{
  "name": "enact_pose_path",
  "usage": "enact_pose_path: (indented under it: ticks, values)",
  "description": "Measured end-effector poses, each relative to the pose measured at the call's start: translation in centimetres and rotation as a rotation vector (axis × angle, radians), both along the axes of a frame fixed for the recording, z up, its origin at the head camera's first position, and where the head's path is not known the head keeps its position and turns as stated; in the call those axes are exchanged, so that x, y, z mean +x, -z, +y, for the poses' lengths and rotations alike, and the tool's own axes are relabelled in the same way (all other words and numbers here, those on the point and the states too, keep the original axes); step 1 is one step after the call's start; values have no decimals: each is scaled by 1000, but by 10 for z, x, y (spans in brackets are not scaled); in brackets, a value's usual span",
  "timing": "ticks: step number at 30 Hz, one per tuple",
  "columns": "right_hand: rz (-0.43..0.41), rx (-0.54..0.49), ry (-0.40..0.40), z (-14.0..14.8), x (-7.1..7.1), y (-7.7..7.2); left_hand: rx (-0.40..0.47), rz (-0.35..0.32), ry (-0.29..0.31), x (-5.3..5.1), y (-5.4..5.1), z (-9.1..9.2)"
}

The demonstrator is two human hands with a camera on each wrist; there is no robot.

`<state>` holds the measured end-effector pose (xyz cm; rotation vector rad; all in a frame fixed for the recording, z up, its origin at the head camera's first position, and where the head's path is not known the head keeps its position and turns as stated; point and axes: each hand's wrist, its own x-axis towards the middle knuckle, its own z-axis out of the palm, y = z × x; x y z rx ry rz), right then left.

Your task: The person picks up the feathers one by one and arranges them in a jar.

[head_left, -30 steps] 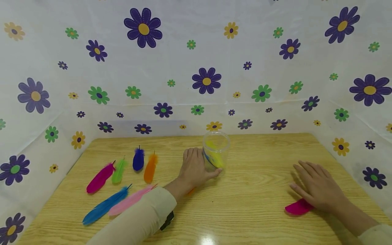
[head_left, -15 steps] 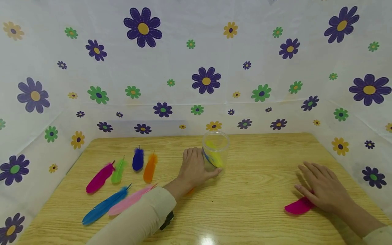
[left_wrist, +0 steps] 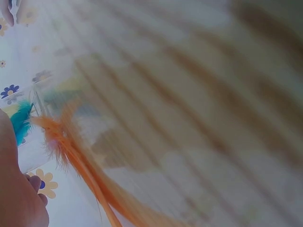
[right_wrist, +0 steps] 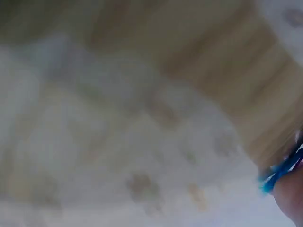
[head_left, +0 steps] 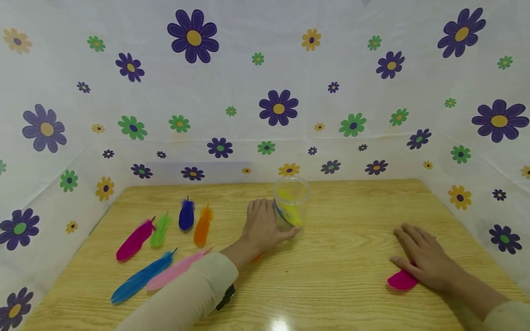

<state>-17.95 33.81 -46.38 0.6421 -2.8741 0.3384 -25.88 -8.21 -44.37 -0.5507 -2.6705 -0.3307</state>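
Clear plastic, gripped low: the left hand (head_left: 265, 227) curls round the near-left side of the cup (head_left: 304, 212), thumb laid across its front. Cup stands on the table, mouth up, a yellow feather (head_left: 293, 214) inside and a dark blue strip along its left wall, too small to name.

Right hand (head_left: 428, 262) well to the cup's right: fingers extended, thumb over a half-covered magenta feather (head_left: 401, 281). Whether it presses or merely covers the feather, cannot tell. Right wrist view badly blurred, no help there.

Handling, as judged: cup light, thin-walled, smooth, apt to slide or tip; best held by the lower wall, as now, leaving the mouth free. Feather nearly weightless, soft in the vane, stiffer along the shaft, easily ruffled or blown; best pinched at the bare quill, though that end lies hidden under the hand.

Farther out, left of the cup: an orange feather (head_left: 204, 226), then a navy feather (head_left: 187, 216), a green feather (head_left: 159, 232) and another magenta feather (head_left: 134, 241). Nearer the wearer than the cup, also to its left: a blue feather (head_left: 142, 279) and a pink feather (head_left: 174, 271).

In the way: left sleeve (head_left: 186, 289) overlaps the pink feather; an orange scrap (head_left: 257, 258) shows beneath the wrist, nearer than the cup. Floral cloth (head_left: 240, 82) rises behind the cup.
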Motion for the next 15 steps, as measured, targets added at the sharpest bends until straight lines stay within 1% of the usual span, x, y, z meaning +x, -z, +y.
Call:
enact_pose_path:
  ticks: [9,15]
  values:
    - [-8,-17,3,-10,-5,-2,7,-13,5,0,-1,1]
    - [-51,-27,14,-21,-11,-3,11,-12,1,0,0,0]
